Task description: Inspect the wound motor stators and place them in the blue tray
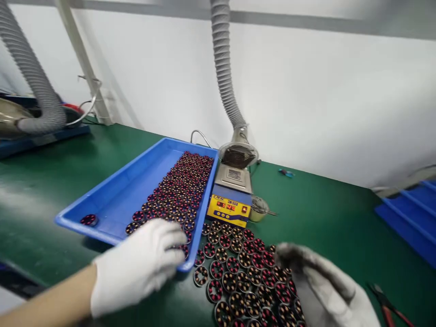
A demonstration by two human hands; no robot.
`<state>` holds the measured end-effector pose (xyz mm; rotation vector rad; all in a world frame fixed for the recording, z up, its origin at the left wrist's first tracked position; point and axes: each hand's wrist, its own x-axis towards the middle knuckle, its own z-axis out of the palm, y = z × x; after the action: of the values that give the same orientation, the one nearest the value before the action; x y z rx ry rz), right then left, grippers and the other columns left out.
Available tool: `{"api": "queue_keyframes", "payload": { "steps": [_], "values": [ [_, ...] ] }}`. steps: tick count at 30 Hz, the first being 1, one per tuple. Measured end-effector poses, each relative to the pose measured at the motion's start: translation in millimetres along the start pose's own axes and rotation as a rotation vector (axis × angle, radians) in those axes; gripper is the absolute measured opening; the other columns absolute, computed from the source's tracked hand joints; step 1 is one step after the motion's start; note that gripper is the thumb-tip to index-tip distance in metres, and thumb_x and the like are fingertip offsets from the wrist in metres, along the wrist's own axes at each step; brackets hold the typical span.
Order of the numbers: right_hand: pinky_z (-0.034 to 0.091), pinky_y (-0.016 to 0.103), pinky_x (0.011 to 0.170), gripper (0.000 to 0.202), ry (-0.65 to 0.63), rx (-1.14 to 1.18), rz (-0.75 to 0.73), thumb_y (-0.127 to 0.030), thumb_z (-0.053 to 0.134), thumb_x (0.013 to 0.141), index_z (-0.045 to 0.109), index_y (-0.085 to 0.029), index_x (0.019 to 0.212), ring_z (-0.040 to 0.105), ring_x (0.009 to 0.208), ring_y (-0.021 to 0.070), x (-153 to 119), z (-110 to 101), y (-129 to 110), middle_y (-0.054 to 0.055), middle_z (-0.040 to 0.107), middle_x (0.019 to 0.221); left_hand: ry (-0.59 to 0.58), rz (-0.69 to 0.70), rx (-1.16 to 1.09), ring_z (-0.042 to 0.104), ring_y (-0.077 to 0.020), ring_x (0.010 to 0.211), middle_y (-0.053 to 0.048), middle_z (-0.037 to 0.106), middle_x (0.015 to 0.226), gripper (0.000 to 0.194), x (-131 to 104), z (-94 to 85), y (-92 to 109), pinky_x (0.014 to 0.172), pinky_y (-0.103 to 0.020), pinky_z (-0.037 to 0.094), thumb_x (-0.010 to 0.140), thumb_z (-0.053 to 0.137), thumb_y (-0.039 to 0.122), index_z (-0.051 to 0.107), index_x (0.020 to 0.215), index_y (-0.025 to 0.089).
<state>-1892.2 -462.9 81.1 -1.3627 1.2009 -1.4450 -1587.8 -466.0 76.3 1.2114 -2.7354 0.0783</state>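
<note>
Green bench (340, 222), blue tray (119, 190), solder pot (231, 200), loose coil rings (245, 272), perhaps pliers (388, 304)

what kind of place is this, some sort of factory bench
Most likely an electronics assembly bench: a blue tray packed with wound motor stators, a solder pot with a digital readout, and a fume extraction hose above it.

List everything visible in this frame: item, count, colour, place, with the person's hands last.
blue tray: one, blue, left of centre on the table.
wound rings: many, dark with red, in the tray and loose on the table.
solder pot: one, yellow front, right of the tray.
fume hoses: two, grey, above.
metal cup: one, beside the pot.
pliers: one, red handles, bottom right.
green table: one.
left hand: white glove, at the tray's near corner.
right hand: grey-stained glove, over the loose rings.
</note>
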Motion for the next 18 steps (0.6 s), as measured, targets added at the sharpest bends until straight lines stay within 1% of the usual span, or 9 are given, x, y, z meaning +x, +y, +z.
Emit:
{"api": "queue_keyframes", "payload": {
  "steps": [2,4,7,9,10,12,14,16,18],
  "values": [
    [0.056,0.027,0.063,0.014,0.034,0.202,-0.129,-0.039,0.075,0.066,0.073,-0.032,0.078,0.067,0.065,0.0174,14.1,9.4,-34.3,0.001,0.074,0.075,0.066,0.103,-0.019,0.052,-0.0216,0.107,0.000,0.060,0.115,0.017,12.6,24.0,36.7,0.090,-0.038,0.038,0.081,0.056,0.039,0.061,0.091,0.026],
    [0.055,0.024,0.065,0.009,0.021,0.275,-0.212,-0.036,0.073,0.069,0.074,-0.030,0.075,0.067,0.066,0.0149,20.8,22.2,-60.9,0.000,0.073,0.072,0.127,0.072,0.116,0.056,-0.0243,0.102,-0.002,0.065,0.108,0.023,23.3,54.8,59.9,0.087,-0.039,0.038,0.073,0.065,0.040,0.064,0.087,0.022],
    [0.056,0.025,0.067,0.012,-0.034,0.334,-0.370,-0.038,0.066,0.077,0.073,-0.029,0.080,0.065,0.068,0.0144,19.3,33.2,-77.9,0.000,0.071,0.072,0.269,-0.017,0.276,0.055,-0.0254,0.105,-0.002,0.068,0.103,0.016,32.0,97.2,71.8,0.095,-0.041,0.028,0.063,0.074,0.033,0.067,0.068,0.019],
    [0.056,0.027,0.064,0.015,-0.057,0.380,-0.461,-0.039,0.064,0.078,0.073,-0.028,0.082,0.065,0.065,0.0148,16.4,32.7,-76.9,0.000,0.071,0.069,0.335,-0.046,0.303,0.054,-0.0228,0.105,0.000,0.069,0.101,0.019,33.6,110.8,70.8,0.097,-0.039,0.026,0.059,0.077,0.034,0.069,0.069,0.020],
    [0.056,0.027,0.063,0.014,-0.058,0.385,-0.464,-0.038,0.064,0.078,0.073,-0.028,0.082,0.065,0.065,0.0153,15.7,31.1,-73.9,0.000,0.071,0.069,0.365,-0.053,0.302,0.053,-0.0212,0.105,0.003,0.069,0.099,0.019,34.3,110.7,68.9,0.097,-0.037,0.027,0.059,0.077,0.035,0.068,0.068,0.021],
    [0.056,0.028,0.065,0.010,-0.017,0.373,-0.398,-0.034,0.067,0.077,0.074,-0.027,0.080,0.066,0.069,0.0164,17.5,27.9,-64.6,0.001,0.072,0.072,0.469,-0.030,0.256,0.054,-0.0189,0.103,0.008,0.070,0.094,0.017,37.9,95.8,63.9,0.092,-0.034,0.034,0.061,0.074,0.037,0.063,0.058,0.024],
    [0.056,0.029,0.070,0.008,0.045,0.351,-0.282,-0.032,0.071,0.073,0.074,-0.027,0.079,0.066,0.075,0.0180,24.2,27.4,-52.7,0.002,0.073,0.078,0.587,-0.006,0.188,0.052,-0.0199,0.104,0.009,0.068,0.096,0.023,46.1,64.9,59.4,0.083,-0.033,0.042,0.067,0.068,0.037,0.055,0.053,0.024],
    [0.055,0.029,0.073,0.013,0.081,0.363,-0.184,-0.033,0.073,0.070,0.073,-0.025,0.080,0.067,0.077,0.0190,34.3,31.1,-41.5,0.004,0.073,0.082,0.641,-0.018,0.180,0.046,-0.0249,0.115,0.002,0.063,0.111,0.008,59.5,28.1,57.4,0.081,-0.036,0.047,0.074,0.060,0.029,0.057,0.068,0.024],
    [0.053,0.031,0.078,0.023,0.007,0.439,-0.108,-0.036,0.074,0.069,0.072,-0.023,0.087,0.066,0.083,0.0208,44.8,38.0,-33.8,0.006,0.072,0.090,0.800,-0.025,0.180,0.040,-0.0308,0.119,-0.007,0.057,0.115,0.004,76.3,-2.7,58.3,0.078,-0.044,0.051,0.080,0.054,0.026,0.056,0.079,0.023]
  ]
}}
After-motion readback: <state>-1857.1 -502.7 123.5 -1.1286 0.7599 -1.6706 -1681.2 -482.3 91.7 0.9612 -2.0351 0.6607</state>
